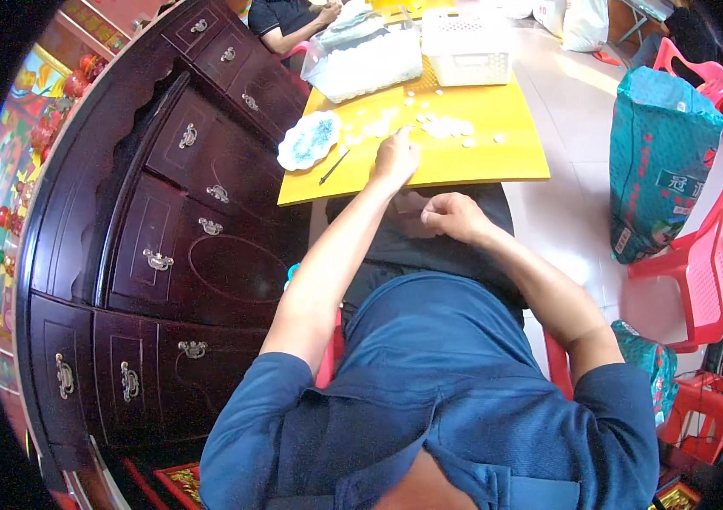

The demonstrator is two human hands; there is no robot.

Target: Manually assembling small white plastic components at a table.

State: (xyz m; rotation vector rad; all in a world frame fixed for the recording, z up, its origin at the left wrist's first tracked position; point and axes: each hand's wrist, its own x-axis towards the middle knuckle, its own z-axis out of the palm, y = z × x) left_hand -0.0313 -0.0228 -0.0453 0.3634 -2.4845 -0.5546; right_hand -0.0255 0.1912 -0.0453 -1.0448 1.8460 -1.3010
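My left hand (398,159) reaches over the near part of the yellow table (489,163). Its fingers are drawn together, tips among small white round pieces (448,127) scattered on the tabletop; whether one is between them is too small to tell. Over my lap, just off the table's near edge, my right hand (456,217) is closed with thumb and fingers together. Something pale and see-through shows beside its fingertips, but I cannot make out what it is. Left of my left hand lie a thin dark stick-like tool (334,167) and a white scalloped dish (309,141) with blue bits in it.
A clear tub (365,68) of white material and a white perforated basket (467,59) stand on the table's far side. Dark wooden cabinets (217,263) line the left. To the right are a teal sack (659,161) and pink plastic chairs (693,280). Another person (280,21) sits beyond.
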